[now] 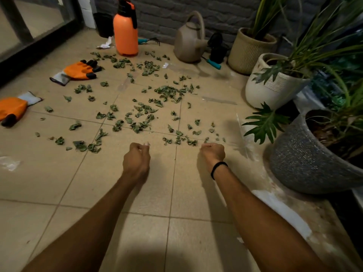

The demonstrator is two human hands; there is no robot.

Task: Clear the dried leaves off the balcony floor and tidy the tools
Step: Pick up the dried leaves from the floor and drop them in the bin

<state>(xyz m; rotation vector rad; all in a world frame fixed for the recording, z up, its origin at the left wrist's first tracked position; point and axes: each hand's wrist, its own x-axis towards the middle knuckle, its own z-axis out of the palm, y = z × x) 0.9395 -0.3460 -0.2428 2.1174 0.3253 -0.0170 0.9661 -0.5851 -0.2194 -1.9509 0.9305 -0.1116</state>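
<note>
While our left hand [136, 161] and right hand [213, 154] hover, fingers [137, 147] curled on nothing visible, leaves [169, 93] look light, brittle; we'd scoop clusters gently

One view only: a wide-angle camera on the person's head, facing forward and tilted steeply down at the tiled floor [137, 222]. Both forearms come in from the bottom edge. The left hand [136, 160] and right hand [213, 154] sit just below frame centre, close to the lens. Scattered leaves [169, 91] fill mid-frame just beyond the hands. A brick wall [167, 14] closes the top edge, well beyond them. A grey pot [294, 160] crowds the edge right of the right hand, and a door frame [39, 32] runs far left of the left hand. Straight lines bow near the frame edges.
</note>
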